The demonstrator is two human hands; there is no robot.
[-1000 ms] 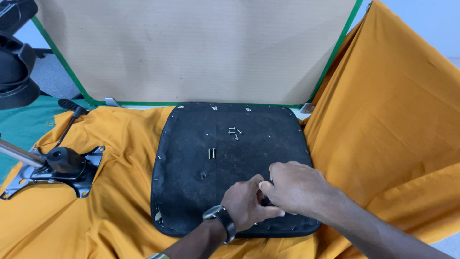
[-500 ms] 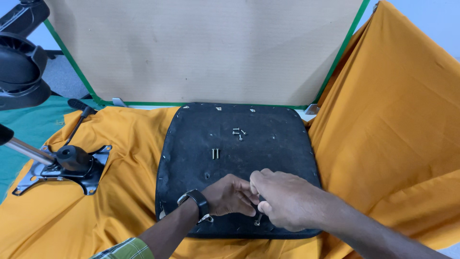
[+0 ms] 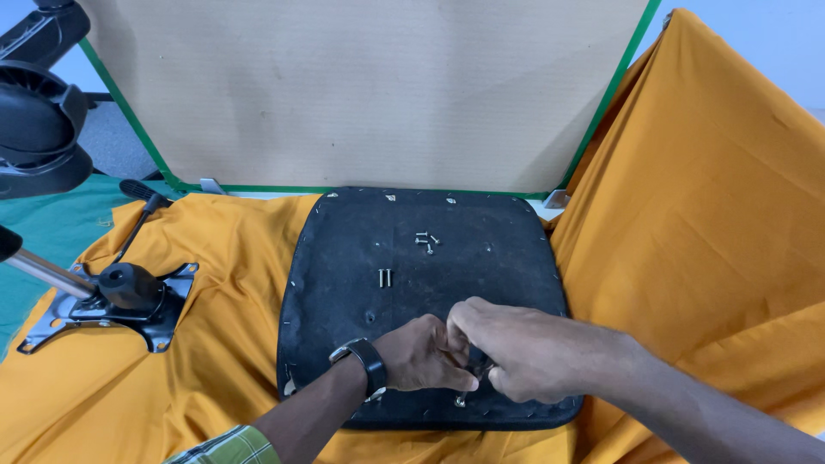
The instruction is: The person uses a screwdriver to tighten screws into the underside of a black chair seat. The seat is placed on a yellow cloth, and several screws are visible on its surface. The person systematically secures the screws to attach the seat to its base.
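Note:
A black seat pan [image 3: 344, 258] lies underside up on an orange cloth [image 3: 232, 258]. My left hand [image 3: 421, 352], with a dark watch on its wrist, and my right hand [image 3: 524, 348] meet over the seat's near edge. The fingers of both are closed together on a small dark and metal piece [image 3: 468, 378], and its shiny tip touches the seat. What kind of piece it is stays hidden by the fingers. Two bolts [image 3: 384, 277] lie side by side in the middle of the seat. A few more screws [image 3: 425, 240] lie farther back.
A metal seat mechanism plate [image 3: 116, 301] with a lever lies on the cloth at the left. A black chair part [image 3: 39, 120] stands at the upper left. A brown board with green edging [image 3: 369, 86] stands upright behind the seat. The orange cloth rises high on the right.
Both hands stay joined at the seat's near edge, shifting slightly along it. My left forearm now comes in from lower left.

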